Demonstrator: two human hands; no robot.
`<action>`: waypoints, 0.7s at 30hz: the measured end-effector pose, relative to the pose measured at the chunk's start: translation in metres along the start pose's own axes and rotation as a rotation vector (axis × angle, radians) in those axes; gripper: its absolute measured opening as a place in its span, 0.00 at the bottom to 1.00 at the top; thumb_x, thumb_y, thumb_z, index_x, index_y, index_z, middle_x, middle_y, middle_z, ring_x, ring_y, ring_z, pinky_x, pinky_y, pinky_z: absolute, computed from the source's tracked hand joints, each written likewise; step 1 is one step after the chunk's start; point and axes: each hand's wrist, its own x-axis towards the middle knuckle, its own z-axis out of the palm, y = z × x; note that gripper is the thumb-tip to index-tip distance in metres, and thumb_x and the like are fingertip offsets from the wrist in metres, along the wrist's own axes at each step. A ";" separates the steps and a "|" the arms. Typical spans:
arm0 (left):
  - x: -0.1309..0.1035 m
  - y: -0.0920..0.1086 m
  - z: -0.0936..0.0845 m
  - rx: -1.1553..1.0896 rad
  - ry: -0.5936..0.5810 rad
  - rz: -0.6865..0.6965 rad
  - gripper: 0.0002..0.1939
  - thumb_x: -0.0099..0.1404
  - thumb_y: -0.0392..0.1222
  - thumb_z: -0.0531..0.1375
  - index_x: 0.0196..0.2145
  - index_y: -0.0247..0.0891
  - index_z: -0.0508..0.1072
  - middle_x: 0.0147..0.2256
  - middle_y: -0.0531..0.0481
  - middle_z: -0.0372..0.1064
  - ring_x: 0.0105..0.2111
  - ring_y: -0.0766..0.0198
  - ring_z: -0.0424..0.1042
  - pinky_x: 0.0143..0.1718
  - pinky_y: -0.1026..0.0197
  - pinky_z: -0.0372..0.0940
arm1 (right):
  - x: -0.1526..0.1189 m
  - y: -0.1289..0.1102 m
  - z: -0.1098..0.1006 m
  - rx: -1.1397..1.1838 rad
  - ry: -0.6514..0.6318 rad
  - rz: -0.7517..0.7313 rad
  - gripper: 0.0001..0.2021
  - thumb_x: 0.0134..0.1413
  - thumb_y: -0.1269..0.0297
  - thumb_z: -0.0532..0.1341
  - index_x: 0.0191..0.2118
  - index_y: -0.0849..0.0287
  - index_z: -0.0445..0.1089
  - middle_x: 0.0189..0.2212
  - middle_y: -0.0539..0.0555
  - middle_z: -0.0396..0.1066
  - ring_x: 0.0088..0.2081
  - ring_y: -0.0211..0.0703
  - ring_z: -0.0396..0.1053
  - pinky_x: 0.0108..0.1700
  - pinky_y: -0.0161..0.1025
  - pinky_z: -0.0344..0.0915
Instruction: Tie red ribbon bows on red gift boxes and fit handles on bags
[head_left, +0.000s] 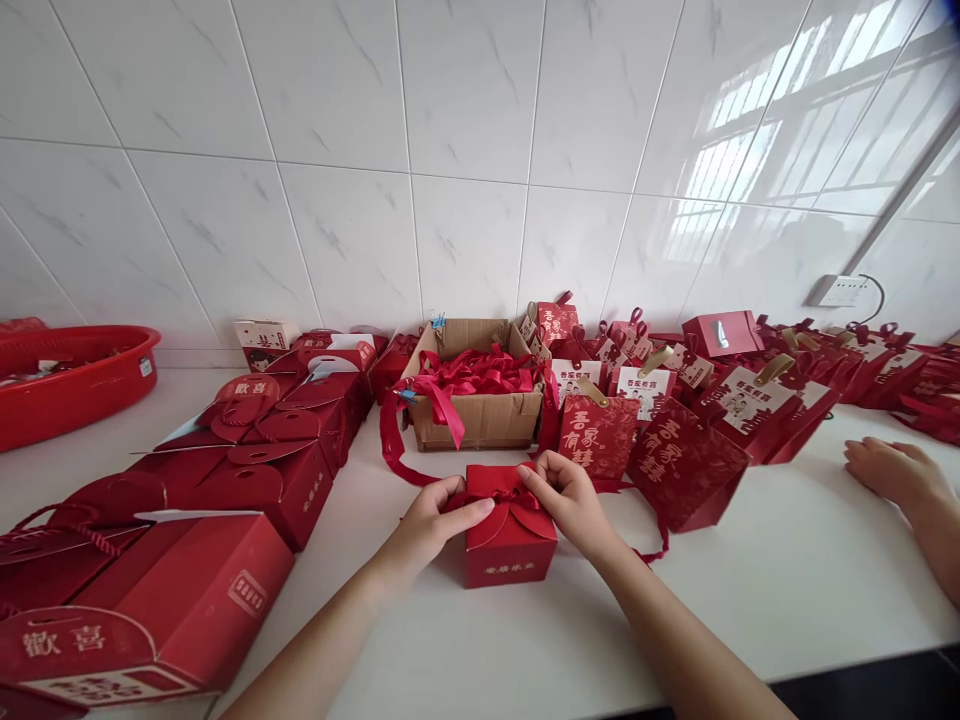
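Note:
In front of me a small red gift box (pixel 510 550) with gold lettering sits upright on the white table. A dark red ribbon (pixel 504 496) lies across its top, gathered near the middle. My left hand (pixel 442 510) is at the box's left upper side, thumb pressed on the ribbon, its fingers partly hidden behind. At the right of the top, my right hand (pixel 562 492) pinches the ribbon between thumb and fingers. Just behind the box stands an open cardboard box (pixel 480 420) heaped with loose red ribbons (pixel 480 372).
Larger red boxes (pixel 217 570) with rope handles line the left side, and a red plastic basin (pixel 82 385) stands beyond. Several finished-looking gift boxes (pixel 690 465) crowd the back right. Another person's hand (pixel 896 470) rests on the table at far right. A tiled wall closes the back.

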 end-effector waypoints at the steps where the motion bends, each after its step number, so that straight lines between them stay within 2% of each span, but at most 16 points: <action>1: 0.000 0.000 0.000 -0.011 -0.006 0.001 0.16 0.56 0.52 0.65 0.37 0.37 0.73 0.30 0.52 0.70 0.27 0.65 0.65 0.27 0.64 0.55 | 0.000 0.000 0.000 0.010 -0.003 0.008 0.22 0.53 0.47 0.60 0.23 0.56 0.52 0.18 0.43 0.49 0.22 0.33 0.46 0.24 0.34 0.44; 2: 0.001 -0.001 -0.001 -0.023 -0.007 0.001 0.16 0.56 0.53 0.64 0.33 0.37 0.72 0.25 0.54 0.66 0.24 0.68 0.61 0.24 0.65 0.51 | 0.000 0.000 0.000 0.021 -0.005 0.016 0.22 0.53 0.47 0.60 0.23 0.56 0.52 0.18 0.43 0.49 0.22 0.33 0.46 0.24 0.34 0.44; 4: 0.003 -0.002 -0.003 -0.043 0.014 -0.005 0.21 0.57 0.57 0.62 0.23 0.36 0.65 0.20 0.57 0.55 0.20 0.70 0.52 0.21 0.64 0.43 | 0.001 -0.001 0.000 0.044 -0.007 0.034 0.22 0.53 0.46 0.60 0.23 0.56 0.52 0.18 0.43 0.48 0.22 0.33 0.45 0.24 0.34 0.44; 7: 0.006 -0.005 -0.006 -0.060 0.032 -0.023 0.27 0.57 0.61 0.59 0.18 0.38 0.55 0.19 0.57 0.48 0.20 0.71 0.47 0.21 0.63 0.38 | 0.003 -0.002 -0.001 0.077 -0.009 0.054 0.22 0.53 0.46 0.60 0.23 0.56 0.52 0.18 0.43 0.48 0.22 0.32 0.44 0.24 0.34 0.43; 11: 0.006 -0.004 -0.007 -0.039 0.015 0.002 0.24 0.56 0.58 0.63 0.20 0.38 0.57 0.20 0.58 0.48 0.20 0.71 0.46 0.22 0.64 0.40 | 0.005 -0.003 -0.006 0.097 0.004 0.060 0.23 0.50 0.45 0.61 0.24 0.56 0.51 0.18 0.42 0.48 0.22 0.31 0.44 0.23 0.33 0.42; 16: 0.002 -0.002 -0.006 -0.012 0.036 0.023 0.18 0.55 0.53 0.65 0.25 0.36 0.67 0.25 0.54 0.62 0.24 0.68 0.59 0.25 0.65 0.49 | 0.008 -0.002 -0.016 0.060 0.033 0.041 0.22 0.47 0.48 0.65 0.25 0.56 0.53 0.18 0.41 0.47 0.21 0.31 0.43 0.22 0.33 0.42; 18: 0.001 -0.002 -0.007 -0.013 0.033 0.036 0.17 0.55 0.52 0.66 0.24 0.36 0.66 0.24 0.55 0.61 0.24 0.69 0.57 0.25 0.66 0.48 | 0.009 -0.002 -0.021 0.032 0.019 0.037 0.21 0.47 0.49 0.65 0.26 0.56 0.54 0.18 0.41 0.47 0.21 0.31 0.43 0.22 0.33 0.41; 21: 0.002 0.000 -0.008 0.016 0.035 0.065 0.21 0.54 0.50 0.66 0.20 0.37 0.59 0.20 0.58 0.52 0.20 0.72 0.48 0.23 0.65 0.42 | 0.009 -0.003 -0.026 -0.019 -0.001 0.029 0.20 0.47 0.49 0.66 0.27 0.56 0.55 0.17 0.40 0.47 0.20 0.31 0.43 0.22 0.33 0.41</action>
